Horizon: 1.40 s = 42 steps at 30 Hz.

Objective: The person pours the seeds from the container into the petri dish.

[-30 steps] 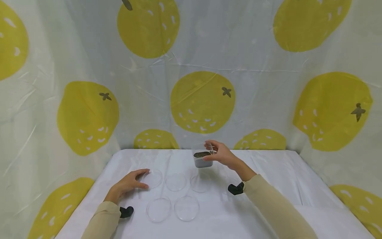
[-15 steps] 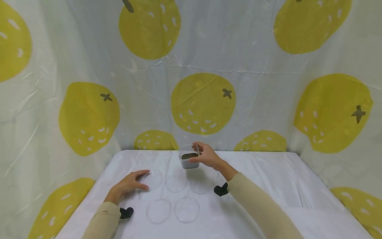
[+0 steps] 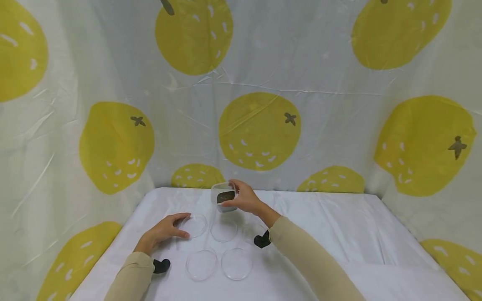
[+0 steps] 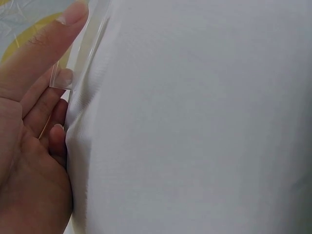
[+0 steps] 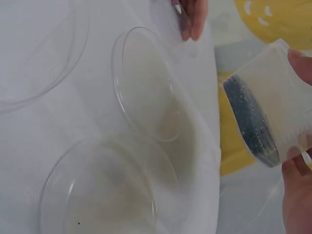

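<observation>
My right hand (image 3: 244,198) grips a clear plastic container (image 5: 280,97) by its side, above the table toward the back. Dark granular matter (image 5: 251,117) lies in the bottom of it, and the container leans a little to the left in the head view. My left hand (image 3: 165,228) holds a clear petri dish (image 3: 196,225) at its left side, thumb at the near edge and fingers at the far edge. In the left wrist view the thumb and fingers meet the clear rim (image 4: 95,41). Another petri dish (image 3: 224,230) stands just right of it, below the container.
More petri dishes rest on the white cloth (image 3: 320,251): one dish (image 3: 248,233) by my right wrist, and two nearer ones, a left dish (image 3: 201,264) and a right dish (image 3: 237,264). A curtain with yellow fruit prints (image 3: 260,129) closes off the back and sides.
My right hand has carried the container leftward over the dishes, and the container now leans more to the left. The left hand stays at its petri dish.
</observation>
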Each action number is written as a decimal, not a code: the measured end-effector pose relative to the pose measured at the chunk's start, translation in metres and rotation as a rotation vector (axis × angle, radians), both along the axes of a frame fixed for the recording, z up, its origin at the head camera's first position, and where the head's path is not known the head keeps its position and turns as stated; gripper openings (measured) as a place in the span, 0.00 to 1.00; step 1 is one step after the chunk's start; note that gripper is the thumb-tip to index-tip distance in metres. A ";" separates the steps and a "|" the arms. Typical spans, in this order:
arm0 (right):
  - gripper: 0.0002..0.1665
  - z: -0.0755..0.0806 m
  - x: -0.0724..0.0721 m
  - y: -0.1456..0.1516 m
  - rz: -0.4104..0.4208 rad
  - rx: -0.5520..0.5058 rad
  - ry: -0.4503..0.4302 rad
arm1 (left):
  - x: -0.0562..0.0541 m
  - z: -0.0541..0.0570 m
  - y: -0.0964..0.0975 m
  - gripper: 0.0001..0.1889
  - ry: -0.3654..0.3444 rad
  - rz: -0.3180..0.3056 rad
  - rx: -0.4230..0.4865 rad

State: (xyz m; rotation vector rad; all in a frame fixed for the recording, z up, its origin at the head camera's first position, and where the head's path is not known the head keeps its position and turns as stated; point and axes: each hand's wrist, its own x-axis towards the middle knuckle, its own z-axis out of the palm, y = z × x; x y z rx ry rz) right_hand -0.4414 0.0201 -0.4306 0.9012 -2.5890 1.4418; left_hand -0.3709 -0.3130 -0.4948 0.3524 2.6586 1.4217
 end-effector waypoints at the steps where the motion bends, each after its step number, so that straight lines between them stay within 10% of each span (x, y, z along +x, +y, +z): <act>1: 0.54 0.000 0.000 -0.004 -0.002 0.016 0.016 | 0.000 0.001 0.000 0.43 0.000 0.000 -0.001; 42: 0.55 -0.018 0.010 -0.075 0.047 0.416 0.335 | -0.001 0.004 0.002 0.42 0.003 -0.025 -0.007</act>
